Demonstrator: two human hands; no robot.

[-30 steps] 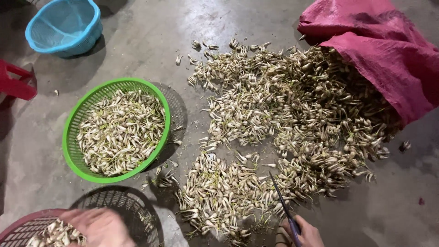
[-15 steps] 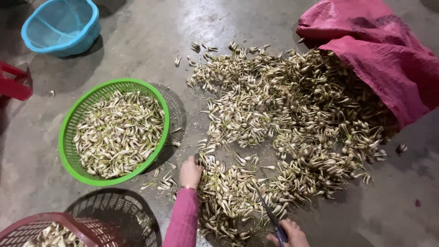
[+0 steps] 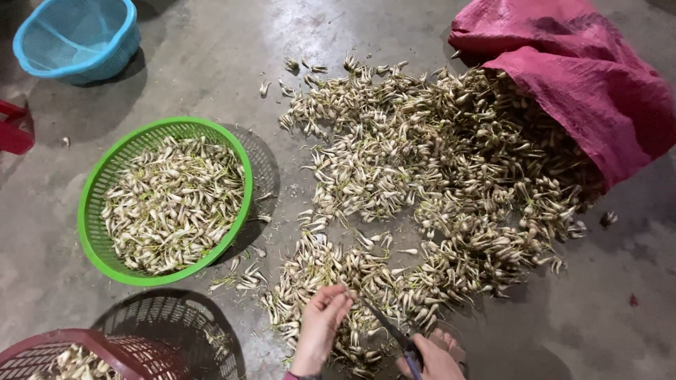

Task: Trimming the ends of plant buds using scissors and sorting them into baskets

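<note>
Head view, looking down at a grey concrete floor (image 3: 176, 77).

Left hand (image 3: 320, 327): near bottom centre, fingers drawn together in a narrow pinch on a small pale bulb (image 3: 346, 291) at the near edge of the heap. The pinched bulb is too small to make out in detail.

Right hand (image 3: 434, 357): near bottom edge, just right of the left hand, closed around the handles of a pair of scissors (image 3: 386, 325). The dark blades angle up and left, with the tip just beside the left fingertips. Cannot tell whether the blades touch the bulb.

Heap of bulbs (image 3: 436, 190): pale, small, with thin roots and stalks, spread over the floor from the near centre to the far right, where it runs into the mouth of a pink woven sack (image 3: 584, 84) lying on its side.

Green basket (image 3: 95, 232): round, left of the heap and apart from it, holding a layer of the same bulbs. A few loose bulbs lie between it and the heap.

Dark red basket (image 3: 42, 348): near left corner, partly out of frame, some bulbs inside.

Blue basket (image 3: 77, 39): far left corner, well apart from the rest.

Red object (image 3: 14, 127): at the left edge, cut off; cannot identify.
</note>
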